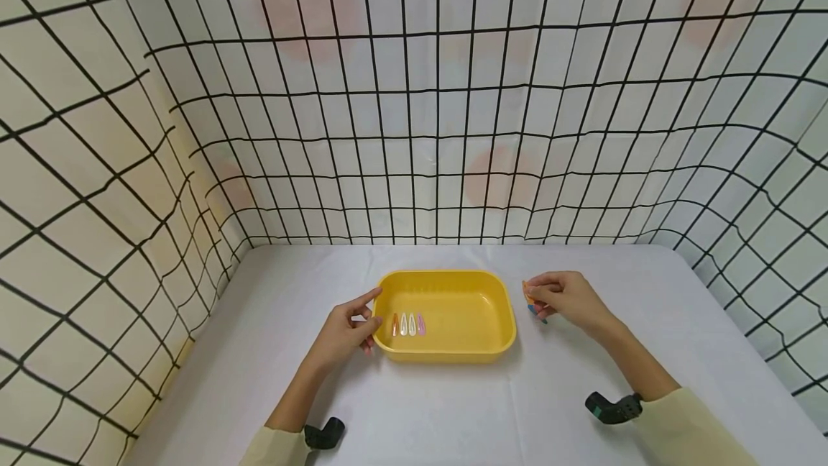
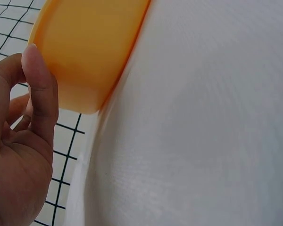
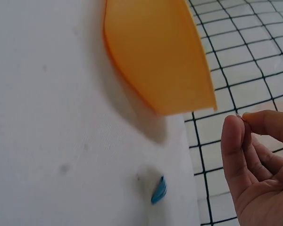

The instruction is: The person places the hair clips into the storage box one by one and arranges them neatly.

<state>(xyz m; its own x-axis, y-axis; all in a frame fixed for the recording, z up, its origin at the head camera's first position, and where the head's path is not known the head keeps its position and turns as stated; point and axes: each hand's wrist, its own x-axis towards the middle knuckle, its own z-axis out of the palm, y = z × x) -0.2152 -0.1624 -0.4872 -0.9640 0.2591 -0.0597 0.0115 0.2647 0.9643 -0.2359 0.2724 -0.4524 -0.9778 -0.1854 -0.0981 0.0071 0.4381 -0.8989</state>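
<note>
A yellow tray [image 1: 446, 357] sits on the white table. In its left part lie an orange clip [image 1: 396, 324], two whitish snap hair clips [image 1: 408, 324] and a pink hair clip [image 1: 421, 323], side by side. My left hand [image 1: 346, 326] holds the tray's left rim, with the thumb against the edge in the left wrist view. Right of the tray, my right hand [image 1: 566, 300] pinches a small orange hair clip [image 1: 526, 288] between thumb and index finger; the fingers mostly hide it. A blue hair clip [image 3: 159, 190] lies on the table below that hand.
Black wire grid panels [image 1: 420, 106] stand behind the table and along both sides, with pale cloth behind them. The white tabletop [image 1: 427, 416] extends around the tray. A black wrist camera [image 1: 613, 408] is worn on the right wrist, another [image 1: 325, 434] on the left.
</note>
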